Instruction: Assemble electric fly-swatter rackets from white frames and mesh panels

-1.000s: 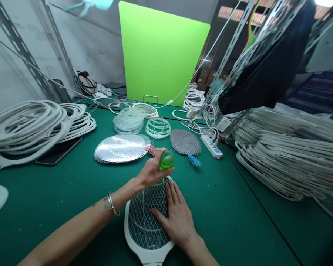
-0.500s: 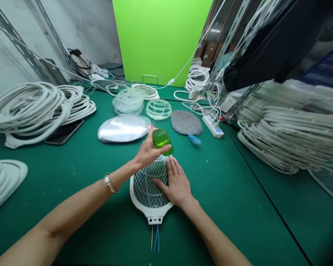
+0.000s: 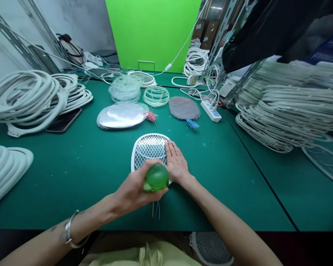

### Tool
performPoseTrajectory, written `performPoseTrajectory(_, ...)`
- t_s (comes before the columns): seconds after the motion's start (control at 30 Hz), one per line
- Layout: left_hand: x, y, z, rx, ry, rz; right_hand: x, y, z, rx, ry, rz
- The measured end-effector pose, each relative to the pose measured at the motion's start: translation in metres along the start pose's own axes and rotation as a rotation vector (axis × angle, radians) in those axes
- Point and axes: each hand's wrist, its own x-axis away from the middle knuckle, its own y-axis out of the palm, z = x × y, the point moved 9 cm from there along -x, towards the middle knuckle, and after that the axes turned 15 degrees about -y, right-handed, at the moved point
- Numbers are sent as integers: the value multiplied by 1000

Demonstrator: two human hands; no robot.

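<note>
A white oval frame with metal mesh (image 3: 151, 146) lies flat on the green table (image 3: 100, 159). My left hand (image 3: 138, 184) is wrapped round a green translucent object (image 3: 157, 176), held above the lower part of the frame and hiding it. My right hand (image 3: 177, 162) lies flat with fingers extended over the right side of the mesh and rim. Thin pinkish and blue wires (image 3: 157, 210) stick out below the frame. Beyond it are a stack of shiny mesh sheets (image 3: 122, 115) with red wires and a darker mesh stack (image 3: 184, 108) with blue wires.
White frames are piled at left (image 3: 24, 96) and lower left (image 3: 8, 171), near a dark phone (image 3: 63, 121). Clear rings (image 3: 124, 88), a power strip (image 3: 211, 111) and a green panel (image 3: 155, 33) are behind. A tall frame stack (image 3: 291, 114) stands at right.
My left hand has moved the green object from the frame's top toward its lower part. My right hand stays on the right side. The view has shifted, showing the table's front edge.
</note>
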Motion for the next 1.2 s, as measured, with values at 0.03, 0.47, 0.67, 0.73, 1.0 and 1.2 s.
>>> performPoseTrajectory(0.03, 3, -13, 2, 8, 13, 81, 0, -1, 0, -5, 1, 5)
performPoseTrajectory(0.47, 27, -48, -40, -178, -226, 61, 0, -1, 0, -23, 1, 2)
performPoseTrajectory(0.67, 25, -47, -38, -187, -196, 18, 0, -1, 0, 7, 7, -7)
performPoseTrajectory(0.73, 26, -40, -42, -190, -212, -14, 0, -1, -1, 10, 10, -18)
performPoseTrajectory(1.0, 23, -28, -39, -97, -219, -20, 0, -3, -1, 7, 11, -22)
performPoseTrajectory(1.2, 28, -32, -43, -132, -145, -24, 1, -3, -1, -8, 18, -27)
